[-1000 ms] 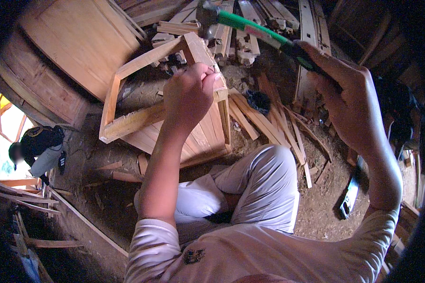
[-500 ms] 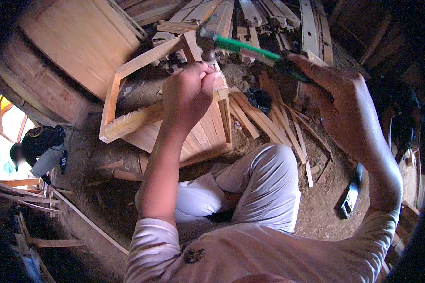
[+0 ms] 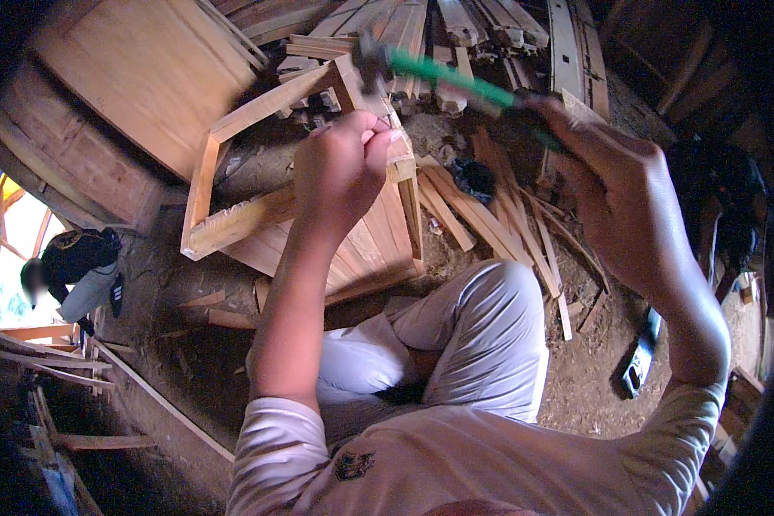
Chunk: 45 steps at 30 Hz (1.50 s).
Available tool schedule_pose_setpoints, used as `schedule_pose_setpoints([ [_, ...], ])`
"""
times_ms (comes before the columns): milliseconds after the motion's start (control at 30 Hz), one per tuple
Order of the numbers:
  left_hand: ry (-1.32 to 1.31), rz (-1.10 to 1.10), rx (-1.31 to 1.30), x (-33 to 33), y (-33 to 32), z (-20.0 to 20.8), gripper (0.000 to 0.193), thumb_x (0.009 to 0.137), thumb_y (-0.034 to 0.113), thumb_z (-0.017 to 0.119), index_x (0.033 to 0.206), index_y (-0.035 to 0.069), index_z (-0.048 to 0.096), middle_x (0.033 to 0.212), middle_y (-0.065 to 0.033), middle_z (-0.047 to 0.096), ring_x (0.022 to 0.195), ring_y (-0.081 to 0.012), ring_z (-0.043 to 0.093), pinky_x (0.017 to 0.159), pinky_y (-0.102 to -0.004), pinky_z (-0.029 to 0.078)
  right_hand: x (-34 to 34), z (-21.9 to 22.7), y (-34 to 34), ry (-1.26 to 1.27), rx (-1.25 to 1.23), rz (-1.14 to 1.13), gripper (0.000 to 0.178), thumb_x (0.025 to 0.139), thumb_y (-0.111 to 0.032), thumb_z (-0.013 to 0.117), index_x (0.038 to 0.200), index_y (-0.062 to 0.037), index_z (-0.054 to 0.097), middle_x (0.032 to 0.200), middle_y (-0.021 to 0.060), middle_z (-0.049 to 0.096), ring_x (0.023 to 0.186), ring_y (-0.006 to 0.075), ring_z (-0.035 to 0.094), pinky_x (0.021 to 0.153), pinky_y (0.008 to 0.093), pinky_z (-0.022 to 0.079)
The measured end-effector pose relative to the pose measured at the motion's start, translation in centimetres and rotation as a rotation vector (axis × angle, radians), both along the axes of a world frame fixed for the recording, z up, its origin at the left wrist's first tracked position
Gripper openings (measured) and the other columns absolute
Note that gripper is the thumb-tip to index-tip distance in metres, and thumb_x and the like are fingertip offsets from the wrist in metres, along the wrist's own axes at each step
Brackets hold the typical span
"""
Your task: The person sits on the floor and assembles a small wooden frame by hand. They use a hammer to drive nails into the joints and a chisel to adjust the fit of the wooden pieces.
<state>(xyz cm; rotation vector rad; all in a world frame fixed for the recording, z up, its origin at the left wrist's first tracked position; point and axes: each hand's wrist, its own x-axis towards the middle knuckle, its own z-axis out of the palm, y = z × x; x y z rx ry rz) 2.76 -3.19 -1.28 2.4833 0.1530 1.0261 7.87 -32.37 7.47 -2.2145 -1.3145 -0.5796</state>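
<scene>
My right hand is wrapped round the handle of a hammer with a green shaft. The hammer's dark head is blurred and hangs just above my left hand. That hand is closed in a pinch at the corner of a wooden frame; what its fingertips hold is too small to make out. The frame is a box-like piece of pale timber, with a slatted panel on its near side. It stands tilted on the ground in front of my folded legs.
Loose wood strips lie right of the frame, with stacked timber behind. A hand saw rests on the ground by my right forearm. Large wooden panels lean at the far left. Another person bends over at the left.
The hammer head has risen slightly and shifted a little left, away from my left fingertips. My left hand and the frame have stayed nearly still.
</scene>
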Motion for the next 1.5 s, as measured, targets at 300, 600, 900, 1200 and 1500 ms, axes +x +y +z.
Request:
schedule_pose_setpoints([
  [300, -0.004, -0.01, -0.038, 0.0, 0.0, -0.1, 0.015, 0.092, 0.023, 0.069, 0.093, 0.009, 0.074, 0.086, -0.0174, 0.074, 0.082, -0.0364, 0.074, 0.073, -0.0452, 0.058, -0.2, 0.0, -0.3, -0.012, -0.065, -0.031, 0.043, 0.093, 0.002, 0.063, 0.136, -0.0023, 0.064, 0.113, 0.0254, 0.073, 0.105, 0.033, 0.074, 0.091, 0.0368, 0.055],
  [600, -0.01, -0.007, 0.002, -0.2, 0.2, -0.1, 0.014, 0.091, 0.021, 0.07, 0.093, 0.008, 0.073, 0.086, -0.0175, 0.074, 0.081, -0.0368, 0.074, 0.073, -0.046, 0.058, -0.6, 1.1, -0.1, -0.024, -0.194, -0.063, 0.045, 0.092, 0.0, 0.066, 0.137, -0.0014, 0.063, 0.123, 0.0236, 0.07, 0.117, 0.0354, 0.069, 0.096, 0.0364, 0.054],
  [900, -0.011, -0.017, -0.044, -0.3, -0.1, 0.0, 0.014, 0.091, 0.02, 0.07, 0.092, 0.007, 0.074, 0.086, -0.0169, 0.075, 0.081, -0.0353, 0.074, 0.074, -0.0444, 0.059, -0.6, 0.6, 0.2, -0.11, -0.222, -0.066, 0.043, 0.094, 0.002, 0.064, 0.136, -0.0029, 0.065, 0.121, 0.0228, 0.072, 0.109, 0.0266, 0.073, 0.093, 0.0332, 0.054],
  [1200, 0.011, -0.156, -0.135, -0.7, 0.7, 1.0, 0.016, 0.094, 0.015, 0.065, 0.095, 0.0, 0.07, 0.084, -0.0202, 0.074, 0.077, -0.0309, 0.076, 0.07, -0.0398, 0.058, -0.1, -0.2, -2.5, 0.025, 0.191, -0.163, 0.039, 0.095, 0.0, 0.066, 0.133, 0.0007, 0.065, 0.122, 0.0217, 0.073, 0.112, 0.026, 0.072, 0.094, 0.0334, 0.054],
  [1500, 0.07, -0.463, -0.121, -1.5, 4.8, 4.7, 0.033, 0.094, 0.022, 0.069, 0.114, -0.003, 0.061, 0.106, -0.0182, 0.073, 0.108, -0.0257, 0.07, 0.113, -0.042, 0.039, -0.5, -3.9, -6.2, 0.274, 0.164, -0.293, 0.041, 0.094, -0.002, 0.067, 0.135, -0.0012, 0.064, 0.119, 0.0166, 0.075, 0.106, 0.0178, 0.07, 0.093, 0.0321, 0.053],
])
